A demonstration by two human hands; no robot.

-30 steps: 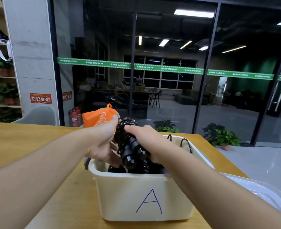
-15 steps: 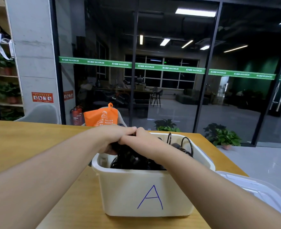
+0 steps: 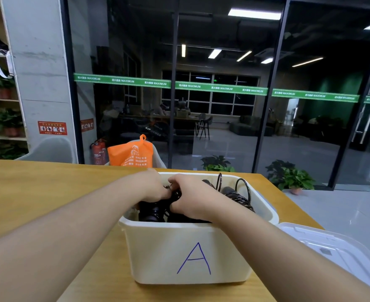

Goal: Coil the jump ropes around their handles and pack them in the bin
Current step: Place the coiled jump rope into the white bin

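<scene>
Gripping the coiled jump rope [image 3: 158, 209] from either side, left hand [image 3: 152, 185] and right hand [image 3: 190, 199] press it down into the bin [image 3: 188, 253], directly beneath them

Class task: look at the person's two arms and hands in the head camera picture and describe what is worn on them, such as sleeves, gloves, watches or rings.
Both forearms are bare as far as the frame shows; no sleeve reaches into view. The left hand and right hand wear no gloves. No watch, bracelet or ring shows on the visible wrists and backs of the hands, though the fingertips are tucked out of sight.
</scene>
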